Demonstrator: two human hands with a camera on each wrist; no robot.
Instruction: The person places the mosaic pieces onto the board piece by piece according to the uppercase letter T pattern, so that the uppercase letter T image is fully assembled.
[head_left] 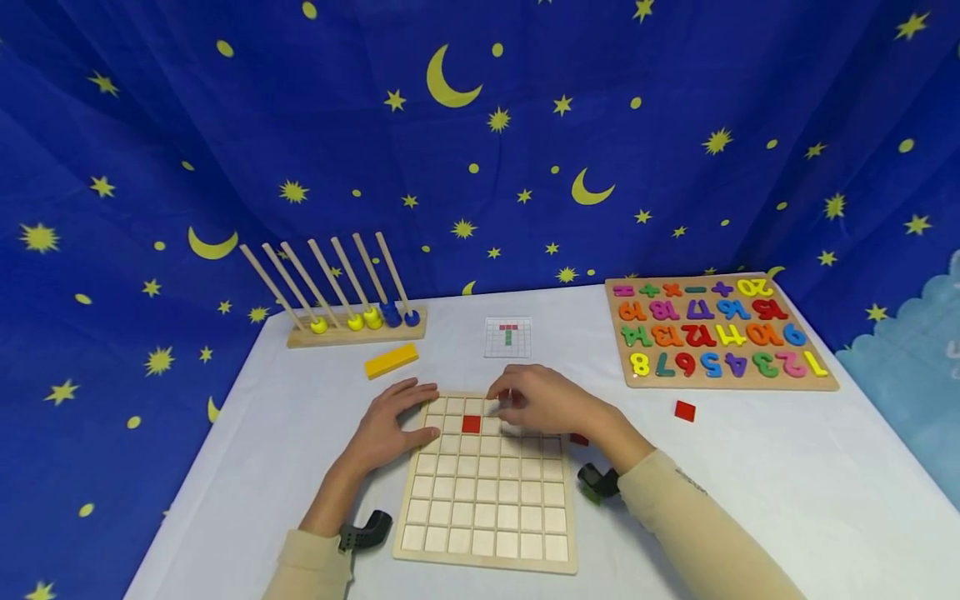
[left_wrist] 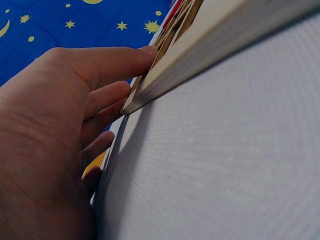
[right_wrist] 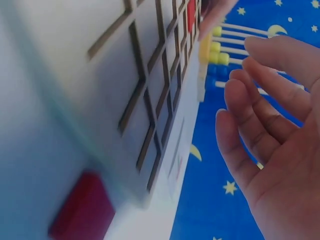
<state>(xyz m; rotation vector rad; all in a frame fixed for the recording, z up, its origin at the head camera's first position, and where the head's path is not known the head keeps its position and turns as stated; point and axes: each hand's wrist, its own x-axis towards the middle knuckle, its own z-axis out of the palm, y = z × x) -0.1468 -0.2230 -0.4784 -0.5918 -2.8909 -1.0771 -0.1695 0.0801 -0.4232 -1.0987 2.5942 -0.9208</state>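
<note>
A wooden grid board (head_left: 484,492) lies on the table, its square cells pale. One red square tile (head_left: 471,424) sits in a cell of the second row from the far edge. My left hand (head_left: 390,421) rests at the board's far left corner; in the left wrist view its thumb (left_wrist: 120,62) touches the rim. Over the board's far right part hovers my right hand (head_left: 543,398). The right wrist view shows its fingers (right_wrist: 260,107) loosely bent with nothing visible between them. Beyond the board lies a clear card (head_left: 507,337) printed with a red and green T-shaped pattern.
Another red tile (head_left: 685,411) lies to the right, and one more red tile (head_left: 580,439) is partly hidden beside the board. Near the right wrist is a green piece (head_left: 590,495). Farther back are a peg bead stand (head_left: 356,333), a yellow-orange block (head_left: 392,361) and a number puzzle (head_left: 720,381).
</note>
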